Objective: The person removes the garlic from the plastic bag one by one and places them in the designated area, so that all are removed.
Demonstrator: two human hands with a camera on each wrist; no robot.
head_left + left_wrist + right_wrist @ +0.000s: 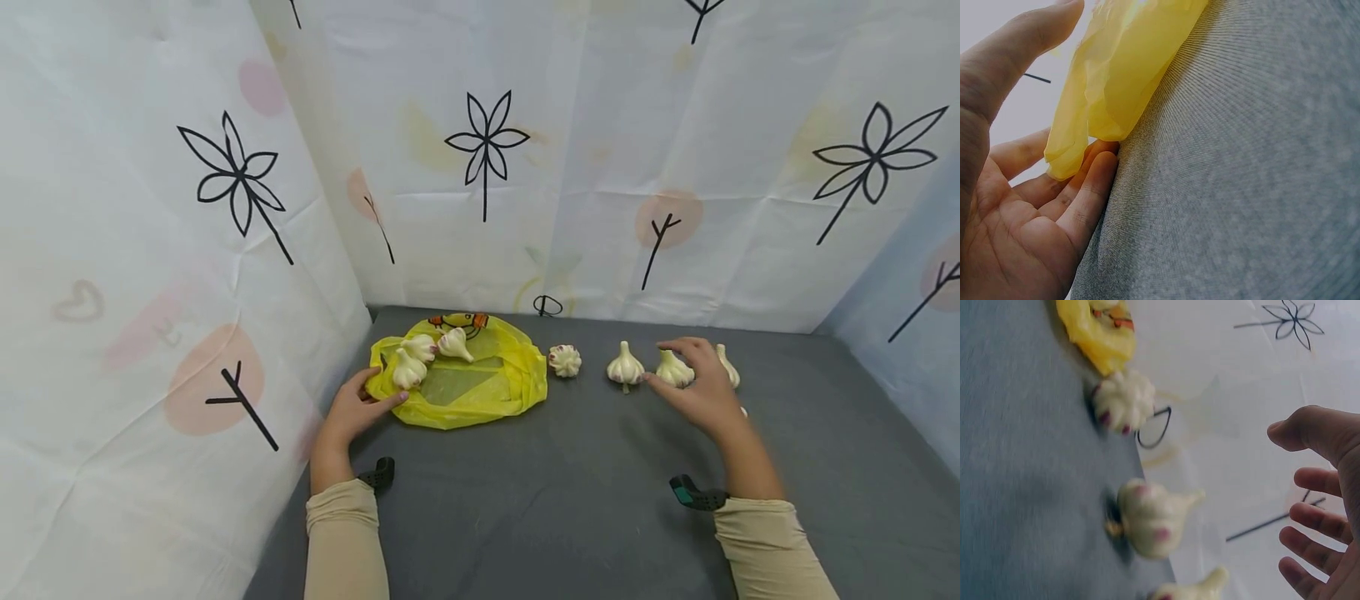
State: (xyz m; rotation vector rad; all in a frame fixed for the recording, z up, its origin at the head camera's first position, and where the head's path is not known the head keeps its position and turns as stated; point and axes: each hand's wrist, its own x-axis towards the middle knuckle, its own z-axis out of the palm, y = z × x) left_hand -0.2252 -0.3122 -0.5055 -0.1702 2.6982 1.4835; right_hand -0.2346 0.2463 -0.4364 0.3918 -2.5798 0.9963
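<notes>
A yellow plastic bag (525, 375) lies with its mouth spread wide on the grey table, three garlic bulbs (409, 369) inside it at the left and back. My left hand (358, 408) rests at the bag's left edge, thumb and fingers spread apart. In the left wrist view its fingers (1088, 206) touch the yellow plastic. Over on the right, my right hand (703, 387) hovers by a garlic bulb (672, 369), thumb and fingers apart with nothing between them. Another garlic bulb (625, 367) stands just left of that hand.
One garlic bulb (564, 361) lies beside the bag's right side. A further bulb (727, 367) shows behind the right hand, partly hidden. White printed cloth (585, 250) hangs along the back and left of the grey table (510, 500).
</notes>
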